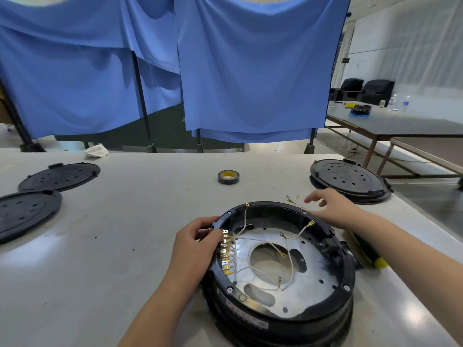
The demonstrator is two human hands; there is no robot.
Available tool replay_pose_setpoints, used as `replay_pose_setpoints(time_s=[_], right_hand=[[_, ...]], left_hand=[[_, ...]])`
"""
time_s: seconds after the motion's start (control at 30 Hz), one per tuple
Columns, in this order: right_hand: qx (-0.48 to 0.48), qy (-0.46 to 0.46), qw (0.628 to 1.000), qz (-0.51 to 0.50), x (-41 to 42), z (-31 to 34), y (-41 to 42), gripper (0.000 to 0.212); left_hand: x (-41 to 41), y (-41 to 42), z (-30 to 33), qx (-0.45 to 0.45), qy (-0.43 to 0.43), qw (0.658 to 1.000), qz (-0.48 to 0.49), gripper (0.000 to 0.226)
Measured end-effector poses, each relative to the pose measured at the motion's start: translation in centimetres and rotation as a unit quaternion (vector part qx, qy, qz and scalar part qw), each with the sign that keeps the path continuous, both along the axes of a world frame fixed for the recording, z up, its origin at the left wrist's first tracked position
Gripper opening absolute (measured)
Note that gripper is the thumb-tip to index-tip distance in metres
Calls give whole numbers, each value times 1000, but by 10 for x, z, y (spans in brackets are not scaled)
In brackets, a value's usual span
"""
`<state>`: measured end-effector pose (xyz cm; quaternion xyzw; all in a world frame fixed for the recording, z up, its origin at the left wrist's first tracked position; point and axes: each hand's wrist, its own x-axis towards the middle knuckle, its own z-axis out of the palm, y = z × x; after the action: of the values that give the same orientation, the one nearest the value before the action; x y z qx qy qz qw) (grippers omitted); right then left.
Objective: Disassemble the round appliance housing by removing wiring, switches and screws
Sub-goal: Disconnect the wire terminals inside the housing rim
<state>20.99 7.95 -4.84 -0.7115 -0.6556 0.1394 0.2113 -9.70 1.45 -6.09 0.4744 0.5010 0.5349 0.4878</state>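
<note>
Head view: looking down on a pale grey desk (100, 246) with the work near its right front.
Housing: round black plastic appliance housing (278, 314) with a bare metal inner plate, lying open side up on the desk, close to the front edge.
Wiring: thin white wires with brass ring terminals (283, 255) looping loosely across the plate; row of brass spade connectors (226, 251) on the left inner wall.
Left hand (194, 242): fingers curled round the housing's left rim beside the connector row, gripping it.
Right hand (330, 209): fingers loosely spread, holding nothing, hovering just past the far right rim, near a few loose brass terminals (292, 199) on the desk.
Handling: probably rigid and fairly heavy, unlikely to slide; rim the safest hold. Wires soft and thin, best pulled at the metal terminals, not the insulation.
Tool: black-handled tool with a yellow end (370, 254), lying just right of the housing under the right forearm.
Further out: roll of black tape with a yellow core (228, 177) mid-desk; black perforated round covers (60, 177) at left, another (349, 180) at right.
</note>
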Motion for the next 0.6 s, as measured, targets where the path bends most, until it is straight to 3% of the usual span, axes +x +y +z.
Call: replay_pose_setpoints(time_s=[0.13, 0.6], right_hand=[[-72, -51, 996, 28, 4, -6, -3, 36], [1, 11, 1000, 13, -10, -15, 22, 11]], left_hand=[[0, -1, 1, 3, 8, 1000, 3, 26], [-1, 2, -2, 3, 24, 1000, -1, 27]])
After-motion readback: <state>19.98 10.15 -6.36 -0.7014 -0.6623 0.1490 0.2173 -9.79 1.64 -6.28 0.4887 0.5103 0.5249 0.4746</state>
